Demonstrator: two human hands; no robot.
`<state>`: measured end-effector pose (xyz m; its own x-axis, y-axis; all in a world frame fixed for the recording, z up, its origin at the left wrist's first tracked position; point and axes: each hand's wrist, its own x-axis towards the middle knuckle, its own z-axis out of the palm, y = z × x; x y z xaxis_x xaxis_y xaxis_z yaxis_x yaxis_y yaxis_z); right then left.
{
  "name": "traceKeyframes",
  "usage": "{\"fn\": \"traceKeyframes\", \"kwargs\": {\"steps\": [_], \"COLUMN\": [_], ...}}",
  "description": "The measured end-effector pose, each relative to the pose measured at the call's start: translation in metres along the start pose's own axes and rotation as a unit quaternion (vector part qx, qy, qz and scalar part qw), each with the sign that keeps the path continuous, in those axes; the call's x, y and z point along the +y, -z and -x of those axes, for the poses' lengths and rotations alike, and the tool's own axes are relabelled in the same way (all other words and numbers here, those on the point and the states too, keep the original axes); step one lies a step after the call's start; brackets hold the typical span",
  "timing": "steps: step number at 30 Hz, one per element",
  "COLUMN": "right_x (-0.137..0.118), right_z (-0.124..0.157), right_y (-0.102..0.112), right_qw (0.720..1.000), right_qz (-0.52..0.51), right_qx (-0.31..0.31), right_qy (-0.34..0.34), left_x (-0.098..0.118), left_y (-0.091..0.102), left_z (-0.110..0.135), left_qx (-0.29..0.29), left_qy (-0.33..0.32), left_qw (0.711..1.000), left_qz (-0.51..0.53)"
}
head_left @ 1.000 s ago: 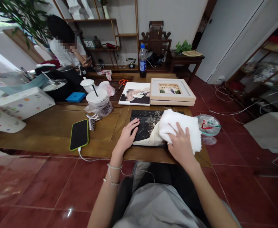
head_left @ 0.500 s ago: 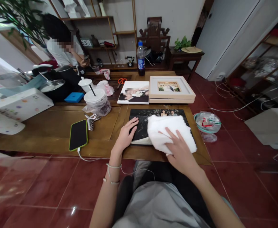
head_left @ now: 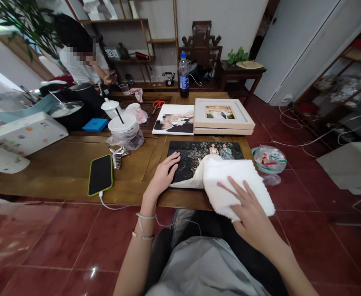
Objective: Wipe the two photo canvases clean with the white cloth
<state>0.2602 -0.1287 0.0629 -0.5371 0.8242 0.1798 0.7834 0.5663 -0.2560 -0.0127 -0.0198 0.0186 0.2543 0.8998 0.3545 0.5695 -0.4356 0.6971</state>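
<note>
A dark photo panel (head_left: pixel 188 162) lies flat near the table's front edge, showing two people and a long pale train. My left hand (head_left: pixel 167 170) rests on its left edge, fingers stretched out and holding nothing. A thick white cloth (head_left: pixel 256 193) covers the panel's lower right part and reaches past the table's front edge. My right hand (head_left: pixel 245 205) presses on this cloth from above and carries it along, fingers spread over it. Whether the thumb grips underneath is hidden.
Behind the panel lie a white-edged photo (head_left: pixel 174 119) and stacked picture frames (head_left: pixel 242 119). A bottle (head_left: pixel 184 78) stands farther back. Leftward are a bagged cup (head_left: pixel 124 131) and a charging phone (head_left: pixel 101 176). A person (head_left: pixel 81 61) sits at the far left.
My right hand has drawn the white cloth right and toward me, past the table edge. More of the panel's picture shows. My left hand has stayed in place.
</note>
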Motion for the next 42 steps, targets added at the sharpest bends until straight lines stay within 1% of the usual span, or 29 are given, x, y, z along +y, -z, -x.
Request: {"fn": "traceKeyframes", "kwargs": {"steps": [3, 5, 7, 10, 14, 17, 19, 21, 23, 25, 28, 30, 32, 33, 35, 37, 39, 42], "right_x": [0.000, 0.010, 0.026, 0.057, 0.095, 0.114, 0.119, 0.118, 0.108, 0.090, 0.055, 0.034, 0.021, 0.018, 0.021, 0.031, 0.046, 0.066], "right_z": [0.001, -0.002, -0.010, -0.031, -0.071, -0.098, -0.109, -0.111, -0.104, -0.087, -0.053, -0.031, -0.015, -0.009, -0.005, -0.010, -0.023, -0.053], "right_y": [0.005, 0.008, 0.009, 0.008, 0.007, 0.008, 0.009, 0.008, 0.006, 0.006, 0.007, 0.010, 0.013, 0.014, 0.014, 0.014, 0.013, 0.011], "right_qw": [0.999, 0.998, 0.998, 0.998, 0.998, 0.997, 0.997, 0.998, 0.999, 1.000, 0.999, 0.997, 0.995, 0.995, 0.995, 0.995, 0.994, 0.996], "right_qz": [-0.032, -0.050, -0.060, -0.064, -0.063, -0.068, -0.069, -0.060, -0.043, -0.029, -0.037, -0.047, -0.055, -0.058, -0.068, -0.082, -0.092, -0.085], "right_qx": [-0.031, -0.023, -0.001, 0.015, -0.003, 0.002, 0.006, 0.009, 0.012, 0.009, -0.005, -0.027, -0.054, -0.062, -0.061, -0.048, -0.040, -0.031], "right_qy": [0.026, 0.028, 0.019, 0.007, -0.008, -0.028, -0.035, -0.033, -0.021, -0.002, 0.026, 0.047, 0.056, 0.055, 0.047, 0.042, 0.038, 0.018], "left_x": [0.000, 0.000, -0.002, -0.004, -0.007, -0.009, -0.010, -0.010, -0.008, -0.007, -0.004, -0.003, -0.003, -0.003, -0.004, -0.004, -0.005, -0.005], "left_y": [0.000, -0.001, -0.001, -0.001, 0.000, -0.001, -0.001, -0.002, -0.002, -0.003, -0.004, -0.004, -0.004, -0.004, -0.003, -0.003, -0.002, -0.002], "left_z": [0.000, 0.000, 0.001, 0.001, 0.002, 0.002, 0.003, 0.003, 0.003, 0.003, 0.003, 0.003, 0.003, 0.003, 0.003, 0.004, 0.004, 0.004], "left_qx": [-0.001, 0.000, 0.000, -0.006, -0.009, -0.005, -0.003, -0.001, 0.005, 0.012, 0.020, 0.021, 0.021, 0.020, 0.014, 0.007, 0.003, 0.004], "left_qy": [-0.001, -0.003, -0.006, -0.011, -0.017, -0.023, -0.026, -0.024, -0.016, -0.010, -0.009, -0.009, -0.009, -0.009, -0.008, -0.005, -0.003, -0.005], "left_qw": [1.000, 1.000, 1.000, 1.000, 1.000, 1.000, 1.000, 1.000, 1.000, 1.000, 1.000, 1.000, 1.000, 1.000, 1.000, 1.000, 1.000, 1.000], "left_qz": [-0.002, 0.000, 0.003, 0.005, 0.005, 0.010, 0.014, 0.013, 0.008, 0.002, -0.003, -0.001, 0.001, 0.002, 0.002, 0.002, 0.003, 0.004]}}
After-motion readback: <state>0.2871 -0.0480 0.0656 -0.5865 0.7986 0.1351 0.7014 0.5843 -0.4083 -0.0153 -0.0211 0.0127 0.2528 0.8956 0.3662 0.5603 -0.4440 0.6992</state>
